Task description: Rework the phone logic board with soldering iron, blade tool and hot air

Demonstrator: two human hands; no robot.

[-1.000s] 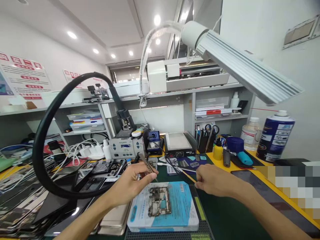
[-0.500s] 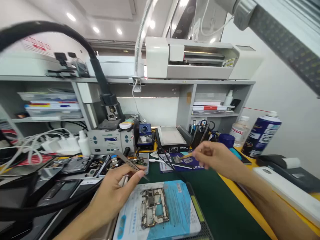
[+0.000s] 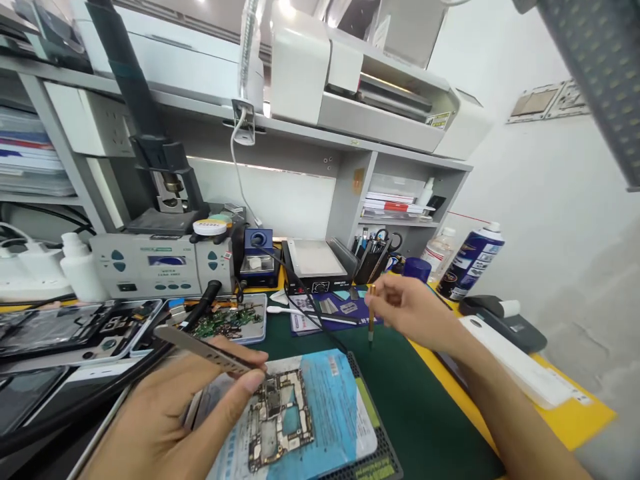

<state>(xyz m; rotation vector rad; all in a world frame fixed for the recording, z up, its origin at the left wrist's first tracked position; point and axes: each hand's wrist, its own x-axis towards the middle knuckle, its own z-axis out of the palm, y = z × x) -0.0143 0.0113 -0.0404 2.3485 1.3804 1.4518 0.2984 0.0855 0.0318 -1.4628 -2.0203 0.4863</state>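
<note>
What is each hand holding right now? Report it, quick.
Left hand: closed on metal tweezers, above the circuit board.
Right hand: closed on a thin brush, tip down.

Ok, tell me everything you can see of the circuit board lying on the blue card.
The circuit board is a bare, irregular board, pale tan with dark chips and metal shields and a cut-out showing blue beneath. It lies flat on a blue and white card atop a black gridded mat on the green bench cover. The left hand, holding metal tweezers, has a fingertip at its upper-left edge. The right hand is apart from it.
</note>
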